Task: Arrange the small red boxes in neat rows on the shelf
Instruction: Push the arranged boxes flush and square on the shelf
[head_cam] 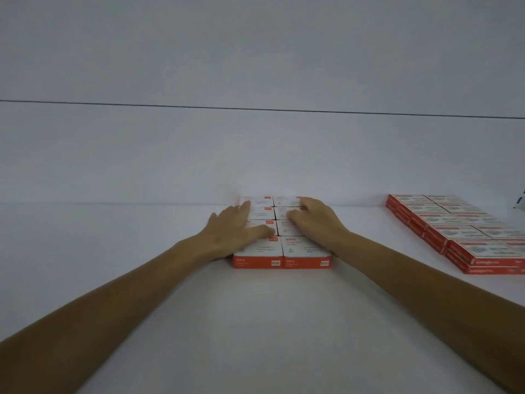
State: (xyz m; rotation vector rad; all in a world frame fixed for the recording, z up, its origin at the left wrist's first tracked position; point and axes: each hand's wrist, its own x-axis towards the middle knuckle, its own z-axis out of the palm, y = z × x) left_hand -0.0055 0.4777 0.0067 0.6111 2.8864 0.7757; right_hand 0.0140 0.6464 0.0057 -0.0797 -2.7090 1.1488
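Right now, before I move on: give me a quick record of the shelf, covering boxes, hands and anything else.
centre block: red boxes with white tops, two columns by four rows, sides touching, front faces flush
left hand: flat on the left column, fingers straight
right hand: flat on the right column, fingers straight
side stack: red boxes at far right, two layers high, cut off by the frame edge
shelf: white, with a gap between block and stack

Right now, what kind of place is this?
Probably a shop or stockroom. A white shelf holds a block of small red boxes under the left hand and right hand, with a stacked batch of red boxes further right.
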